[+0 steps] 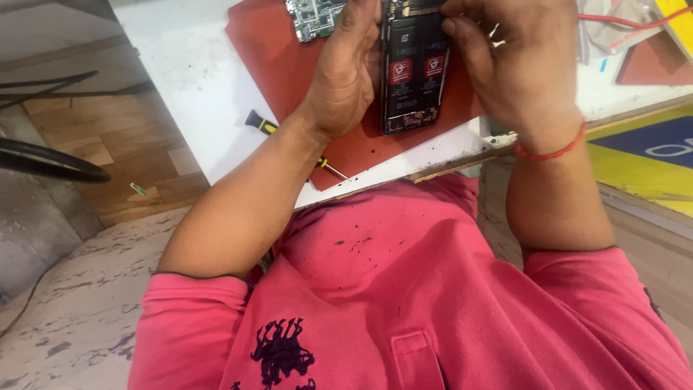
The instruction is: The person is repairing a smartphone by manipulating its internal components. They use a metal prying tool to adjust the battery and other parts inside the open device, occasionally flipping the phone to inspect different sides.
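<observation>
**A:** What does the person work on?

**B:** A white bench (195, 79) with a red mat (274, 58) on it; wooden floor planks lie to the left and a yellow and blue panel (650, 155) to the right. The bench's near edge is chipped and runs just above the person's pink shirt (390, 289).

**A:** How much room is there to move?

**B:** Little. The opened phone (413, 68) lies on the mat near its front edge, between both hands. A circuit board (312, 16) lies just beyond the left hand, a black and yellow screwdriver (271, 128) pokes out beneath the left forearm, and red wires (621, 22) lie to the right.

**A:** Which way does the phone run?

**B:** Its long axis points away from the person, its open back upward, its top end cut off by the frame.

**A:** And the hands?

**B:** The left hand (346, 72) grips the phone's left side. The right hand (516, 61) curls its fingers onto the upper right corner; whether it pinches anything is unclear.
</observation>
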